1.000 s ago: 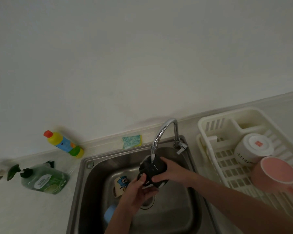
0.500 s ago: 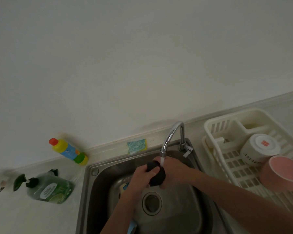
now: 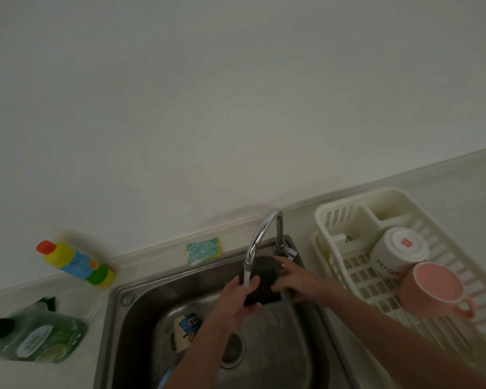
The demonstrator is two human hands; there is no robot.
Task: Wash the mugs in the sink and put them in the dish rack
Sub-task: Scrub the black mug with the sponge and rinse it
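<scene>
Both hands hold a black mug [image 3: 264, 282] over the steel sink [image 3: 141, 310], under the running faucet [image 3: 260, 237]. My left hand [image 3: 237, 300] grips its near side and the water stream lands on this hand's fingers. My right hand [image 3: 295, 279] holds the far right side. A cream mug with a blue cartoon print [image 3: 184, 331] lies in the basin by the drain. A light blue object [image 3: 164, 379] shows under my left forearm. In the white dish rack [image 3: 334, 217] a white mug [image 3: 397, 252] sits upside down, and a pink mug [image 3: 435, 289] lies next to it.
A green-and-yellow sponge [image 3: 204, 249] lies on the ledge behind the sink. A colourful bottle [image 3: 75, 263] and a green soap dispenser [image 3: 37, 336] lie on the counter at the left. The wall rises directly behind the counter.
The black mug has been turned and lifted nearer the spout; my left hand moved from under it onto its near side, into the stream. The view shifted slightly.
</scene>
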